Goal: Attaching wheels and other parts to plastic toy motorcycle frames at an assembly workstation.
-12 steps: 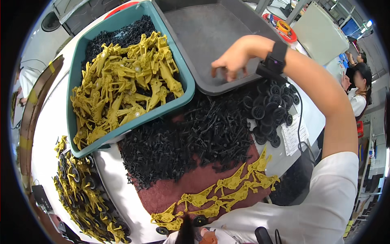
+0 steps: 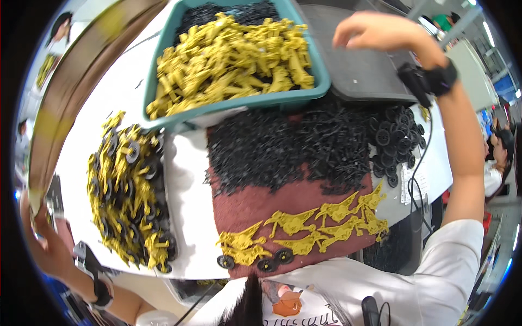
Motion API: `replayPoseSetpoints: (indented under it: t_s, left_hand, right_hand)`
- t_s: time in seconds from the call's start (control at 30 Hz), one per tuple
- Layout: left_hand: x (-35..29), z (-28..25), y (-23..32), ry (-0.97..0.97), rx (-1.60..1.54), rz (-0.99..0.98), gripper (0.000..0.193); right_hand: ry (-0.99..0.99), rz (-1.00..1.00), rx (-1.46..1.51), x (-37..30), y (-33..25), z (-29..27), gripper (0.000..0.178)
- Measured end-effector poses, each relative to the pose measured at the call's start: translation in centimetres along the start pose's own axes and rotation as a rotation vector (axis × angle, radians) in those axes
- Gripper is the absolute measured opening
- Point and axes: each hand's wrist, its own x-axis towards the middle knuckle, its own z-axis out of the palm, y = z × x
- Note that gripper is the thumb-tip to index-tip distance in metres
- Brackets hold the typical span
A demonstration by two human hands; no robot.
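Note:
My right hand (image 2: 375, 31) hovers over the dark grey tray (image 2: 353, 70), fingers loosely bent and apart, with nothing visible in them. At the far left rim, my left hand (image 2: 49, 250) is beside the lower end of a long brown strip (image 2: 70, 70) with yellow patches; blur hides whether its fingers grip it. Yellow plastic parts (image 2: 234, 60) are heaped in a green bin (image 2: 321, 89). In front of me, more yellow parts (image 2: 293, 221) lie in two rows on a dark red cloth (image 2: 234, 204). Black wheels (image 2: 225, 262) sit at the near-left end of the rows.
Small black parts (image 2: 261, 152) are piled across the cloth's far half. Loose black wheels (image 2: 397, 133) form a heap at the right, by a paper sheet and a cable. Yellow assemblies with wheels (image 2: 128, 190) are massed at the left of the white table (image 2: 187, 217). People sit beyond.
The view has turned left, shifting the table things rightward. My right hand has risen from the tray's near corner toward its far side. My left hand has come into view at the far left.

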Motion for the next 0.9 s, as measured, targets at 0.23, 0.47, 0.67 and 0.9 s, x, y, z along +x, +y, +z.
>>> replayPoseSetpoints:
  t_s: [0.23,0.47,0.67,0.9]
  left_hand:
    - [2.7,3.5,13.4,0.138,-0.102,0.610,0.021]
    - [-4.2,1.9,14.1,0.015,-0.246,0.424,0.024]
    - [-14.5,2.4,13.6,-0.504,-0.184,0.030,0.056]
    - [-16.8,6.7,13.8,-0.698,0.088,0.185,0.048]
  right_hand:
    - [0.200,-0.629,1.226,3.5,-14.9,1.6,0.064]
    - [0.495,-0.271,1.472,-0.6,-19.8,4.5,0.039]
    - [0.818,-0.041,1.351,-6.9,-17.1,4.3,0.045]
    - [1.032,0.100,1.298,-10.3,-17.0,6.5,0.046]
